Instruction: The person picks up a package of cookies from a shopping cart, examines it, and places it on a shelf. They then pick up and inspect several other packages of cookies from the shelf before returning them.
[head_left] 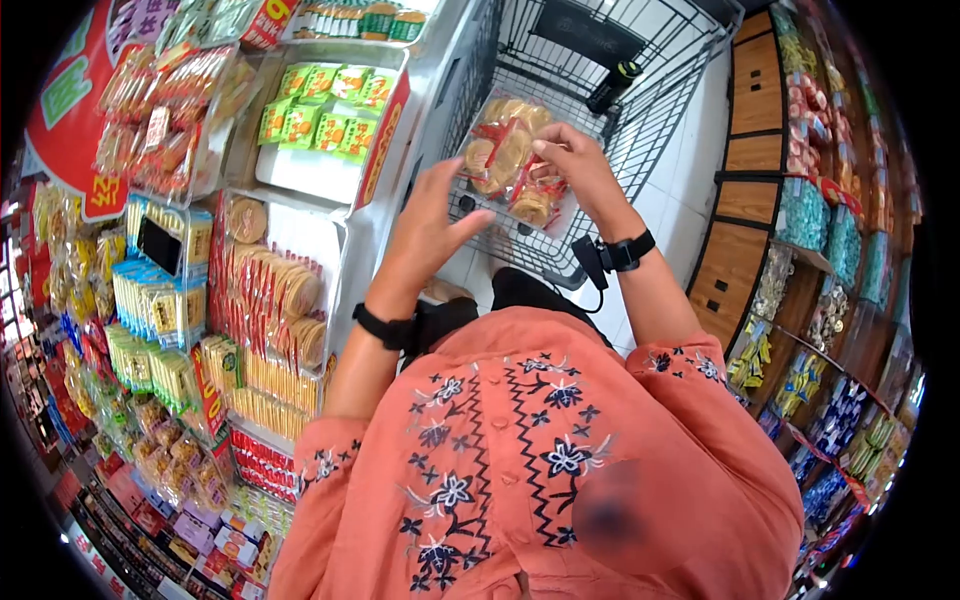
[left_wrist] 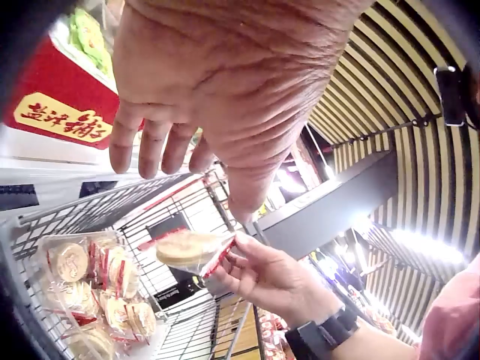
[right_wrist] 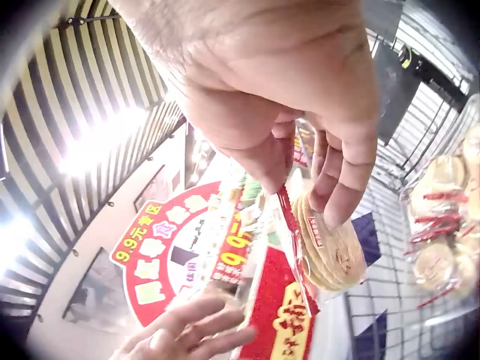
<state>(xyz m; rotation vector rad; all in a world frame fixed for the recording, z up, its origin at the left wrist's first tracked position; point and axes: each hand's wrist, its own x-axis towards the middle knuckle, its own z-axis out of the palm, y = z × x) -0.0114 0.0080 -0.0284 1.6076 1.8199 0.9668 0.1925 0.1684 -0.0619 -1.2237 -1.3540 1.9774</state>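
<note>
My right hand (head_left: 590, 175) pinches the red-edged wrapper of a clear packet of round, flat biscuits (right_wrist: 330, 244) between thumb and fingers. That packet (left_wrist: 187, 249) hangs above the cart in the left wrist view. My left hand (head_left: 430, 225) is held up to the left of it, fingers extended and thumb apart, with nothing in it; its palm (left_wrist: 225, 90) shows in the left wrist view. Several similar packets (left_wrist: 73, 262) lie together in a clear plastic container inside the shopping cart (head_left: 555, 262), below the held packet.
A dark bottle (head_left: 612, 88) lies farther up in the cart. Shelves at the left carry green snack packets (head_left: 300, 122), more wrapped round biscuits (head_left: 290, 285) and a phone-like device (head_left: 160, 246). Wooden cabinets (head_left: 735, 250) and hanging snacks stand at the right, beyond a strip of tiled floor.
</note>
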